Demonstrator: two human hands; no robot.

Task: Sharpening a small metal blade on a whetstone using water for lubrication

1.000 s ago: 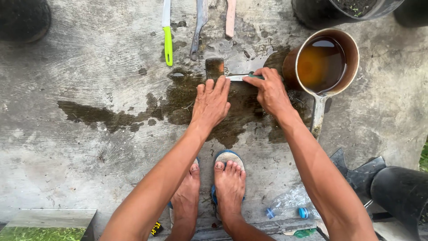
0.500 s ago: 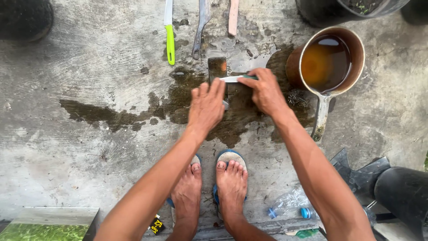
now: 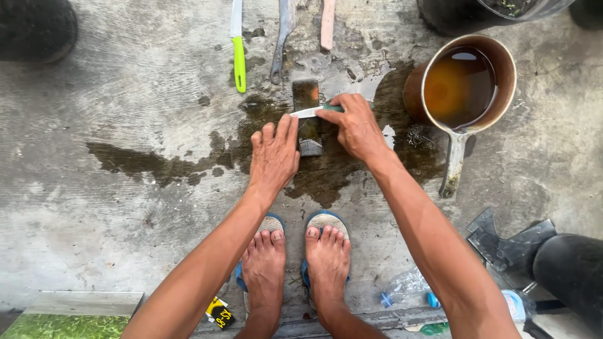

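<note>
Your left hand (image 3: 274, 157) has slid back off the whetstone (image 3: 308, 119), fingers flat and spread on wet concrete; your right hand (image 3: 355, 125) clamps the knife (image 3: 308, 112), blade laid across the stone.

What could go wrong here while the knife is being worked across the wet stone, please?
The left hand's fingertips press the blade against the stone, so a slip might cut them. The stone lies on wet concrete and could slide. The right hand works close to the full pot and might knock it.
</note>
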